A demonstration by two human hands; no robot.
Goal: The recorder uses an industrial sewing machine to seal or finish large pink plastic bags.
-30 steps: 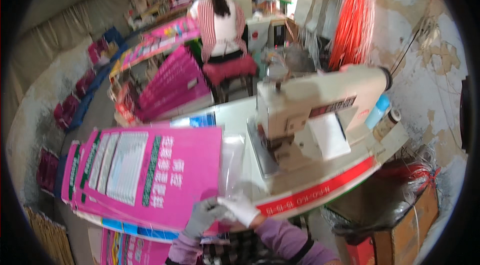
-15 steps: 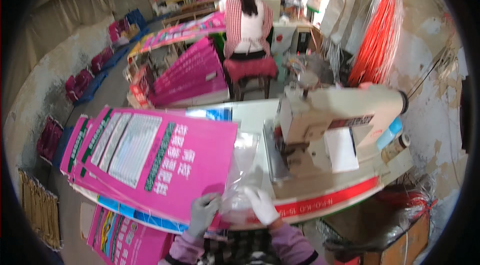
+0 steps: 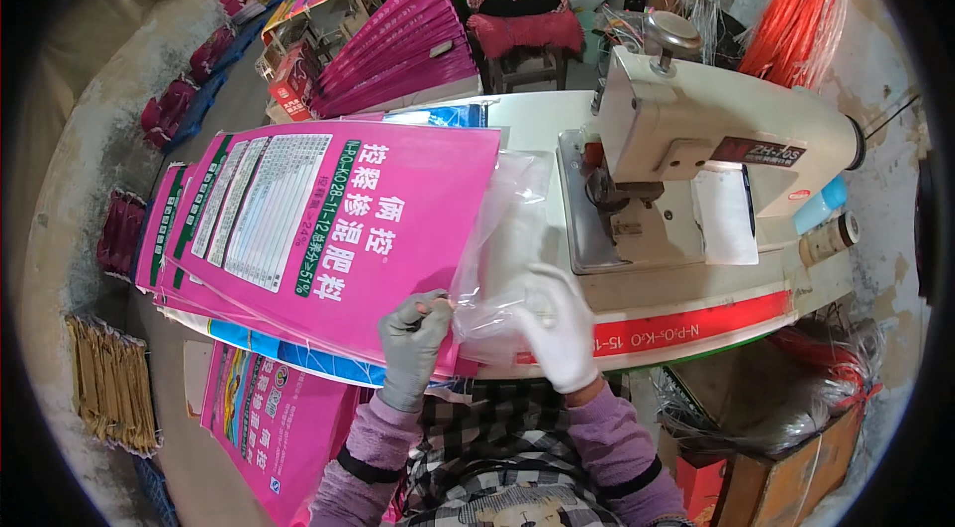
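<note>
A pink printed woven bag (image 3: 418,189) lies on top of a stack at the left of the sewing table, with a clear plastic liner (image 3: 512,213) sticking out past its right edge. My left hand (image 3: 411,336), in a grey glove, is closed at the bag's lower right corner and pinches the liner's edge. Over the lower part of the liner is my right hand (image 3: 562,328), in a white glove, somewhat smeared by motion. Its thumb and fingers are spread apart. A cream sewing machine (image 3: 696,119) stands to the right of the liner.
Pink bags (image 3: 269,427) lie below the table's left side. A cardboard box (image 3: 786,467) with plastic scraps stands at lower right. Ahead, a person sits on a stool (image 3: 527,39) beside fanned magenta bags (image 3: 398,54). Red strands (image 3: 796,9) hang at the right wall.
The view has tilted downward, so the table sits higher in the picture. My right hand has shifted slightly right, away from my left hand, which stays at the bag's corner.
</note>
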